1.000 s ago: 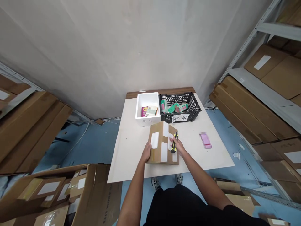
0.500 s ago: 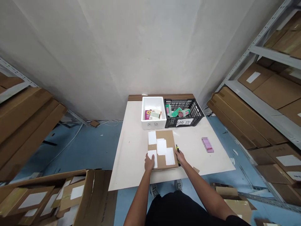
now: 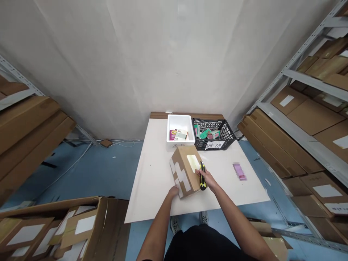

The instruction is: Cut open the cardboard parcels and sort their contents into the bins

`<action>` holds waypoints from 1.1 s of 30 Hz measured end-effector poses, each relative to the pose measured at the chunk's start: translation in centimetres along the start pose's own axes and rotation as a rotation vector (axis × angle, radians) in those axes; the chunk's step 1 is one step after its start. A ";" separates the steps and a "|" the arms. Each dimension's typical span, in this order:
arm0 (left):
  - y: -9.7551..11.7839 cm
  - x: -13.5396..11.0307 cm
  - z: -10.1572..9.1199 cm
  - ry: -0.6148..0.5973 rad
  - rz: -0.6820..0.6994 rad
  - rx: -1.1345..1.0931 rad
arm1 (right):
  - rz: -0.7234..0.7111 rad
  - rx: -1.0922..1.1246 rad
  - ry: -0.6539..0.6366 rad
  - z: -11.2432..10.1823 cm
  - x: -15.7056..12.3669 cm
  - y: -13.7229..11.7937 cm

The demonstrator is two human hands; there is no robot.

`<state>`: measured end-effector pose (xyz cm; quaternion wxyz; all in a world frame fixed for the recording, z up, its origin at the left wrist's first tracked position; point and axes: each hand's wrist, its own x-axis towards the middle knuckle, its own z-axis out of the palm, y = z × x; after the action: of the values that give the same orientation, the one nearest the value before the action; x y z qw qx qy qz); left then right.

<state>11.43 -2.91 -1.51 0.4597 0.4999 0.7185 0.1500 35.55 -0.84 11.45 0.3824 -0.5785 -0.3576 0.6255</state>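
One cardboard box point(image 3: 182, 159), left hand point(image 3: 173, 191) touching it — grip unclear, right hand point(image 3: 208, 178) clasped round a yellow-black cutter point(image 3: 202, 183)

Lighting's pretty decent, soft and fairly even, though you can't see where it's coming from. The white counter point(image 3: 152, 181) reads brightest, the grey wall point(image 3: 176, 72) is duller, and it gets murky under the long cartons point(image 3: 35, 134) on the left. Super wide lens, so the shelving point(image 3: 312, 84) leans and stretches toward the edges. Pink item point(image 3: 239, 172) is pixelated mush.
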 end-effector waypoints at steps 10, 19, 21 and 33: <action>5.4 1.7 -11.2 0.289 0.305 0.290 | 0.041 -0.182 -0.098 3.7 -0.6 1.3; 8.1 2.4 -8.7 -0.050 0.241 0.444 | 0.007 -0.428 -0.134 1.8 0.8 -1.6; 7.8 2.7 -8.6 -0.066 0.266 0.396 | -0.009 -0.548 -0.130 3.0 2.0 -2.8; 7.2 3.4 -8.5 -0.070 0.191 0.378 | -0.290 -1.357 -0.144 12.2 10.7 -8.0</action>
<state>8.44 5.35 6.11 0.3664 0.6478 0.6669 0.0379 23.45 12.28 14.64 -0.0086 -0.5929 -0.7675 0.2435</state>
